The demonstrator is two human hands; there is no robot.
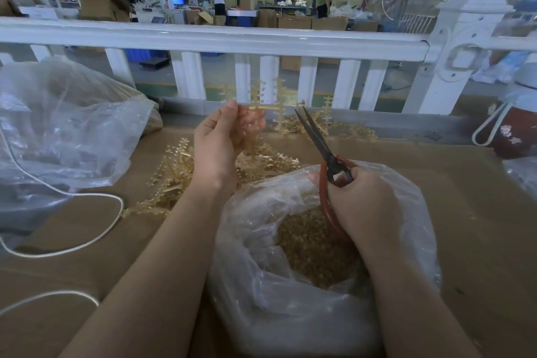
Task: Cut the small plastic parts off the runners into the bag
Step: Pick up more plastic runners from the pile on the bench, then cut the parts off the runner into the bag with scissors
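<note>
While the left hand [223, 136] is raised above the table, its thumb and curled fingers pinch a pale yellow runner [263, 102] with small parts branching off it, held upright in front of the white railing [203, 38]. Beside it, the right hand [360, 200] grips the red handles of a pair of scissors [322, 148]; the dark blades point up and away, toward the runner, and stand only slightly apart at the tips, just to the right of the runner and not touching it as far as can be seen.

Below the right hand sits a clear plastic bag [261, 285], its mouth open, with a heap of small yellowish cut parts [313, 247] inside. The right wrist lies across the bag's opening.

Between the hands and behind them, more runners [174, 171] lie in a loose pile on the brown cardboard-covered table [479, 212], and another cluster rests further back near the foot of the railing. To the left lies a second, larger clear bag [58, 131], crumpled, with a white cord [87, 235] looping across the table beside it. At the far right edge stands a dark red bottle [514, 131] with a white loop strap. Beyond the railing is a workshop floor with cardboard boxes, machines and two people standing.
</note>
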